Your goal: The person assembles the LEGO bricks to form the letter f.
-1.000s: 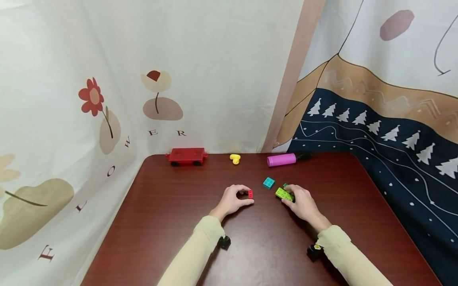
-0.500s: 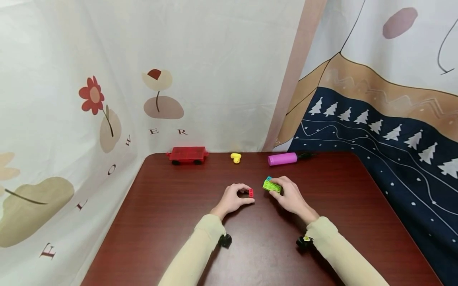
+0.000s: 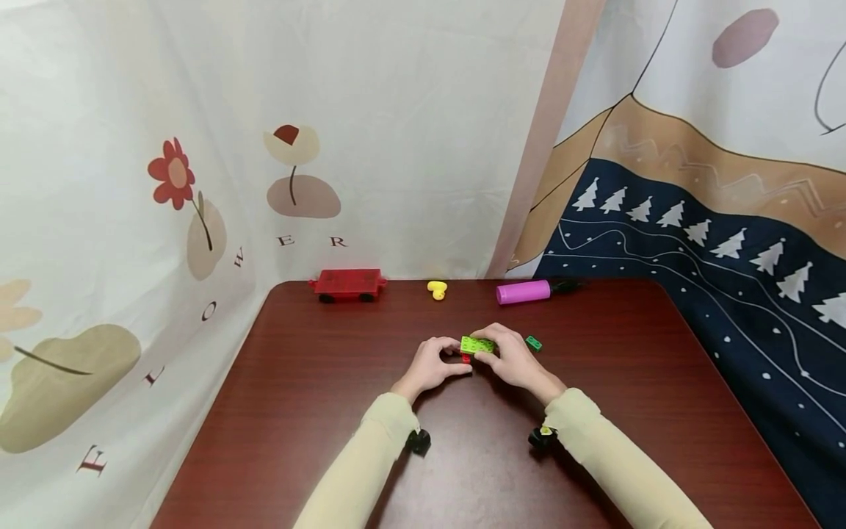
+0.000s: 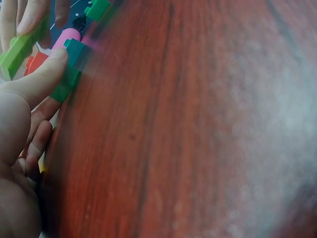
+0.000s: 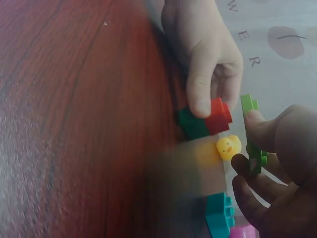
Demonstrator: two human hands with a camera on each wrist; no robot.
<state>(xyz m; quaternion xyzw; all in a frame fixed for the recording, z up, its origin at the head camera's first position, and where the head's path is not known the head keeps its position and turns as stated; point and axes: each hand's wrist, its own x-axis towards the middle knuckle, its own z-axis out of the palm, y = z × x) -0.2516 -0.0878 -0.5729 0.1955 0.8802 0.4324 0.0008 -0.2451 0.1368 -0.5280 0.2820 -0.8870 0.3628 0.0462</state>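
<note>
Red plastic led us off: a wagon (image 3: 348, 284) stood at the far left, by the back edge of the tabletop (image 3: 463, 470). Next across, we had the left grip (image 3: 429, 365), thumb and fingers pinching a red brick (image 5: 218, 117) stacked on a dark green brick (image 5: 194, 126), with a yellow duck (image 3: 437, 289) well behind. And just above the red one, a gap between them, hung the lime brick (image 3: 477, 345), studs up, long axis running left to right! We judged it light, stiff, slightly slick and hardly fragile, best taken by its long sides. There we saw the right grip (image 3: 512, 358) clasping it, towards its right end. Farther right lay a purple cylinder (image 3: 523, 292) and, nearer us, a small green brick (image 3: 534, 343).
</note>
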